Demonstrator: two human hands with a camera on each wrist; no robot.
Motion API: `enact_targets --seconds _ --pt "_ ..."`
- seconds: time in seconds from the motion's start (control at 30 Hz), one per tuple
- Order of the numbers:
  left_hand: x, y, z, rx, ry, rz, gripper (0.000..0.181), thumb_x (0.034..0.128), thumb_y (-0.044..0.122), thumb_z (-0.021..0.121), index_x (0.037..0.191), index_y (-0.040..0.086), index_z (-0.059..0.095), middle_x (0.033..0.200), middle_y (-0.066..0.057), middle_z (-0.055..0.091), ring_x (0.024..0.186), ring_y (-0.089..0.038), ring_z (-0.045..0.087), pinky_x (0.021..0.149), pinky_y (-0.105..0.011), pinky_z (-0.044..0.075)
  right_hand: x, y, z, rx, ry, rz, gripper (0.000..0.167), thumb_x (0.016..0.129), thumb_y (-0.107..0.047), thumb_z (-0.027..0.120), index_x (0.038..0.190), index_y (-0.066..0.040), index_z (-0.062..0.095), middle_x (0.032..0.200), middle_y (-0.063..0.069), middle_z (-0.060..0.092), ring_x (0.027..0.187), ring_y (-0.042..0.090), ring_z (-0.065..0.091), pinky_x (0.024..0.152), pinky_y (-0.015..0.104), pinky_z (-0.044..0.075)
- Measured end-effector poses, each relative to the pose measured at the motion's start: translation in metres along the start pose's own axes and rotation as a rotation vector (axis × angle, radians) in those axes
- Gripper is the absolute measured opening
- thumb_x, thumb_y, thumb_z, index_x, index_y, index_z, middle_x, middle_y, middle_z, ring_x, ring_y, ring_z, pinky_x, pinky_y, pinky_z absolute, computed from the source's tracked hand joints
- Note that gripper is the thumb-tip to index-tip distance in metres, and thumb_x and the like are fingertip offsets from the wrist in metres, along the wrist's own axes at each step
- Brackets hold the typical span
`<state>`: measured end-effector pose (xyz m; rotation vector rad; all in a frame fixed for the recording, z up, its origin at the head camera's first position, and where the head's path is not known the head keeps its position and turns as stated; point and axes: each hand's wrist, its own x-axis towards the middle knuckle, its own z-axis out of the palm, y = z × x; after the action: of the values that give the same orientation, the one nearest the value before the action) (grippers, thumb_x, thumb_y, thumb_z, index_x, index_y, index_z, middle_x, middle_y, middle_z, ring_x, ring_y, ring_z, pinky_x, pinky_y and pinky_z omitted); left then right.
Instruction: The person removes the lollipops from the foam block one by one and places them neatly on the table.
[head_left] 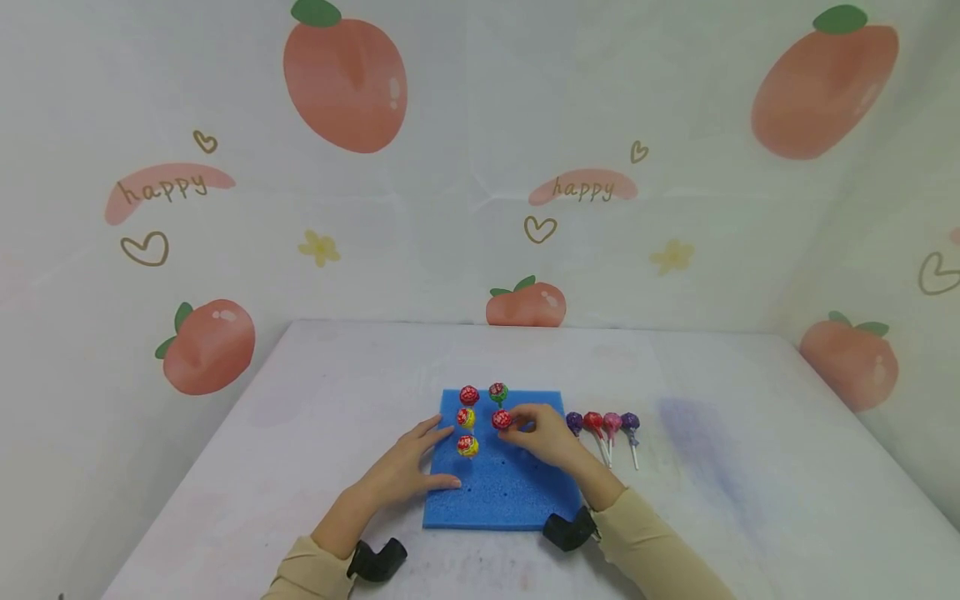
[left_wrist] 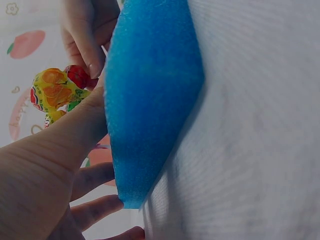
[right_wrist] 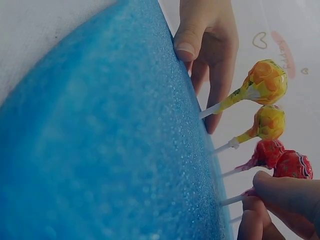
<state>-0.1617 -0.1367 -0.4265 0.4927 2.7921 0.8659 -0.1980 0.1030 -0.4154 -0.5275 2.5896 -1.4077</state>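
Observation:
My right hand (head_left: 546, 433) pinches a red-wrapped lollipop (head_left: 501, 419) just below its head, over the blue foam block (head_left: 502, 500). In the right wrist view its white stick (right_wrist: 231, 200) meets the foam's top. Beside it, a red lollipop (head_left: 468, 395), a green-and-red lollipop (head_left: 498, 392) and two yellow lollipops (head_left: 466, 417) stand upright in the foam. With fingers spread, my left hand (head_left: 403, 468) rests along the block's left edge, its thumb on top. The left wrist view shows that hand's fingers (left_wrist: 95, 210) beside the foam, holding no lollipop.
Right of the block, several loose lollipops lie in a row on the white table: a red one (head_left: 593, 420), a pink one (head_left: 612, 422) and purple ones (head_left: 630, 422). Behind the table hangs a fruit-printed cloth (head_left: 420, 217). Black wrist mounts (head_left: 570, 530) sit close to the block's front edge.

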Motion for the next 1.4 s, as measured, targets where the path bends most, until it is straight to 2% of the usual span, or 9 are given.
enact_targets --seconds 0.23,0.47,1.03,1.4 --pt "0.0 0.0 0.001 -0.003 0.001 0.003 0.08 0.0732 0.046 0.075 0.139 0.012 0.045 0.15 -0.017 0.033 0.137 -0.041 0.032 0.105 -0.06 0.034 0.0 0.0 -0.001 -0.012 0.008 -0.015 0.021 0.084 -0.015 0.068 0.1 -0.001 0.068 0.089 0.013 0.068 0.074 0.012 0.056 0.056 0.019 0.048" --pt "0.001 -0.001 0.001 0.005 0.006 0.003 0.08 0.0729 0.047 0.075 0.139 0.012 0.045 0.15 -0.017 0.033 0.137 -0.041 0.032 0.105 -0.06 0.035 -0.001 -0.006 -0.008 0.015 0.006 -0.051 0.022 0.086 -0.016 0.067 0.103 -0.002 0.068 0.093 0.014 0.07 0.079 0.014 0.061 0.065 0.019 0.05" --pt "-0.001 0.003 -0.002 -0.004 0.002 0.002 0.08 0.0734 0.045 0.075 0.138 0.011 0.045 0.15 -0.017 0.033 0.137 -0.041 0.032 0.105 -0.06 0.034 -0.009 -0.009 -0.017 0.03 0.047 0.04 0.024 0.085 -0.022 0.068 0.103 -0.007 0.069 0.093 0.01 0.069 0.072 0.012 0.058 0.064 0.021 0.049" --pt "-0.002 0.003 -0.002 -0.013 0.01 0.017 0.079 0.0739 0.044 0.075 0.138 0.01 0.045 0.15 -0.018 0.032 0.137 -0.042 0.031 0.106 -0.061 0.033 -0.013 -0.005 -0.025 0.014 0.055 0.016 0.029 0.085 -0.024 0.068 0.105 -0.003 0.068 0.096 0.013 0.069 0.073 0.012 0.058 0.065 0.022 0.05"
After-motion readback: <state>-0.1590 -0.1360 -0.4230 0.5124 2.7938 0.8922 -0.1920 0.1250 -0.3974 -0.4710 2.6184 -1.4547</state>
